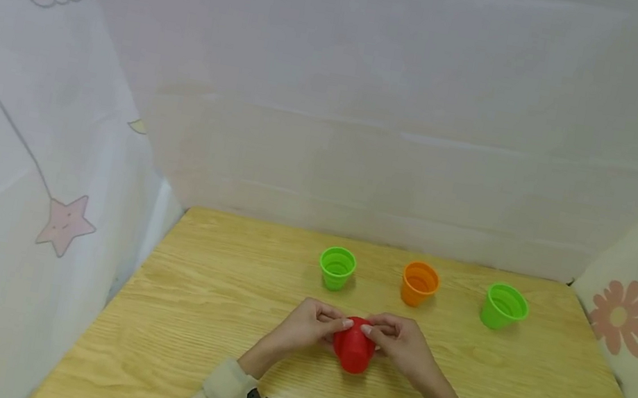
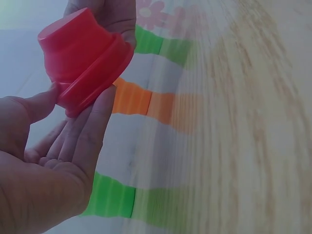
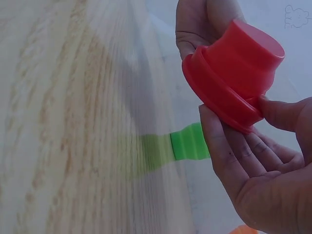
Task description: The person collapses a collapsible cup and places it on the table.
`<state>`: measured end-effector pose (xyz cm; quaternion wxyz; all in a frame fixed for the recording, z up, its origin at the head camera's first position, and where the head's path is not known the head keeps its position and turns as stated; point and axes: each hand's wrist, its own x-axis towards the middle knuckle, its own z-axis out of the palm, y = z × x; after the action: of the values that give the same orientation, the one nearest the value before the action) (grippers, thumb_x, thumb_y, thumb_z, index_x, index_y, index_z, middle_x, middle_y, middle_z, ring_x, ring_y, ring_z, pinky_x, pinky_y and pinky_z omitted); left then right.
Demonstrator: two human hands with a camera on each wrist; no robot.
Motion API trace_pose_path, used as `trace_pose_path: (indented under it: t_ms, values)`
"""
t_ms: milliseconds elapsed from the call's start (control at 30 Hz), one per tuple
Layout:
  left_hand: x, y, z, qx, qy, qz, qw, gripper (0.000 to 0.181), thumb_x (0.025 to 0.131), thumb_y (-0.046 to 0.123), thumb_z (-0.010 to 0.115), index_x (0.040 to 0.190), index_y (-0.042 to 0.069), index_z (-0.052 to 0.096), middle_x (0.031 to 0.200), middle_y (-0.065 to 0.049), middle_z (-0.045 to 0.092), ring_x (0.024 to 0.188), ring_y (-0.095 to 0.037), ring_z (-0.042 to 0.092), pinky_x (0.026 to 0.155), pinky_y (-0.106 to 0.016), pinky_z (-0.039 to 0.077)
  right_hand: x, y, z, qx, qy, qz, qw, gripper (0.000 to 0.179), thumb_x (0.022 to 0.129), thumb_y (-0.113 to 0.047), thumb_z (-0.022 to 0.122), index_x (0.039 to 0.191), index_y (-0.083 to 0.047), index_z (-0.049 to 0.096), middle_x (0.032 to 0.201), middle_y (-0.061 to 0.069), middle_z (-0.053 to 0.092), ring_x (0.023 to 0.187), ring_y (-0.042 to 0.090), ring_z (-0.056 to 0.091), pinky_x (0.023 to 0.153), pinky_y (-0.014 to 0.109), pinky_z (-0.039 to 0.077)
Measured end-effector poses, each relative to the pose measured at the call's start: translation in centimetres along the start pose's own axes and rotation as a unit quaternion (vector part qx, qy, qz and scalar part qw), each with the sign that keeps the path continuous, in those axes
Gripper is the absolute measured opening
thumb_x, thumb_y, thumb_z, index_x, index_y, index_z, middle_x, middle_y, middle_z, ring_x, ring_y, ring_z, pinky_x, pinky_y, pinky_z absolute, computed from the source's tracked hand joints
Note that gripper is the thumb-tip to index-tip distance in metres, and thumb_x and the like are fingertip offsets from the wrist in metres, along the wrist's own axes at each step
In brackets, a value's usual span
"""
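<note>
Both hands hold one red collapsible cup (image 1: 355, 349) above the table, its base turned toward the person. My left hand (image 1: 305, 329) pinches the rim from the left, thumb on the outer wall and fingers beneath, as the left wrist view shows on the cup (image 2: 80, 56). On the other side my right hand (image 1: 400, 346) pinches the rim the same way. In the right wrist view the red wall (image 3: 239, 63) is folded in near the rim, so the cup looks partly collapsed. The inside of the cup is hidden.
Beyond the hands stand a green cup (image 1: 336, 269), an orange cup (image 1: 419, 284) and another green cup (image 1: 503, 307), all upright in a row. They are on a wooden table (image 1: 202, 292). A printed cloth (image 1: 399, 100) hangs behind and at both sides.
</note>
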<state>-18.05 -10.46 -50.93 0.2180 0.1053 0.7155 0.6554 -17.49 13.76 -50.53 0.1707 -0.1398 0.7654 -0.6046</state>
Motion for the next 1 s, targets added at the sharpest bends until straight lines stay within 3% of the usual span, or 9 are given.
trace_pose_path:
  t_ms: [200, 400, 667, 1000]
  values:
    - [-0.41, 0.19, 0.07, 0.052, 0.005, 0.025, 0.9983, 0.027, 0.103, 0.021, 0.070, 0.113, -0.004, 0.077, 0.101, -0.018, 0.080, 0.078, -0.014, 0.077, 0.081, -0.056, 0.066, -0.04, 0.00, 0.24, -0.016, -0.010, -0.006, 0.9998, 0.039, 0.105, -0.024, 0.066, 0.129, 0.007, 0.068, 0.116, 0.022, 0.077, 0.092, 0.018, 0.077, 0.077, 0.043, 0.069]
    - [-0.49, 0.05, 0.06, 0.088, 0.005, 0.035, 0.9955, 0.024, 0.103, 0.021, 0.069, 0.113, 0.001, 0.079, 0.100, -0.014, 0.081, 0.078, -0.014, 0.076, 0.077, -0.053, 0.068, -0.17, 0.02, 0.31, -0.034, -0.008, -0.009, 0.9993, 0.038, 0.105, -0.024, 0.067, 0.127, 0.006, 0.069, 0.114, 0.020, 0.078, 0.092, 0.017, 0.076, 0.075, 0.041, 0.068]
    - [-0.37, -0.14, 0.12, 0.099, 0.003, 0.041, 0.9942, 0.024, 0.105, 0.019, 0.067, 0.114, 0.001, 0.079, 0.100, -0.015, 0.081, 0.081, -0.015, 0.078, 0.074, -0.050, 0.068, -0.16, 0.23, 0.40, -0.052, -0.009, -0.017, 0.9985, 0.032, 0.106, -0.019, 0.064, 0.126, 0.006, 0.070, 0.112, 0.020, 0.078, 0.090, 0.014, 0.076, 0.074, 0.039, 0.068]
    - [-0.18, 0.26, 0.03, 0.081, -0.004, 0.048, 0.9956, 0.025, 0.105, 0.020, 0.067, 0.114, -0.001, 0.077, 0.103, -0.016, 0.081, 0.084, -0.014, 0.078, 0.080, -0.053, 0.067, -0.28, -0.20, -0.03, -0.032, -0.013, -0.016, 0.9993, 0.035, 0.108, -0.019, 0.061, 0.129, 0.008, 0.067, 0.116, 0.022, 0.077, 0.088, 0.014, 0.075, 0.073, 0.039, 0.069]
